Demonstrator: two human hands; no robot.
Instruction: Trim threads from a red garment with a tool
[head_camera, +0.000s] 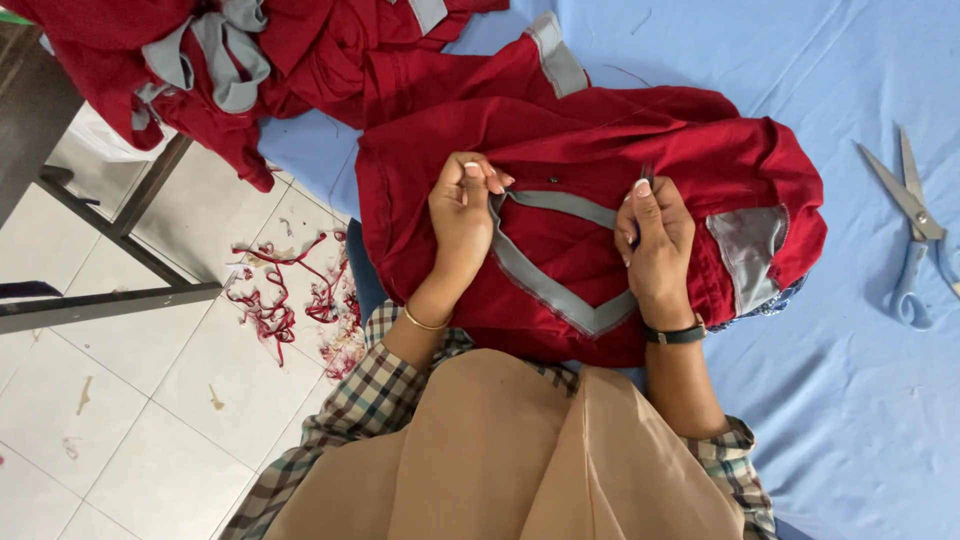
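Note:
A red garment (600, 140) with a grey V-shaped neck trim (545, 285) lies on a blue cloth-covered table in front of me. My left hand (462, 215) pinches the fabric at the top left end of the grey trim. My right hand (655, 240) grips a small thread snipper (646, 178), whose thin metal tips point up at the red fabric near the trim's right end. A grey sleeve patch (748, 250) shows to the right of that hand. A bracelet is on my left wrist and a dark band on my right.
Blue-handled scissors (915, 235) lie on the blue cloth (860, 400) at right. A pile of red and grey garments (220, 60) sits at the top left. Red fabric scraps (280, 295) litter the tiled floor beside a dark metal frame (110, 300).

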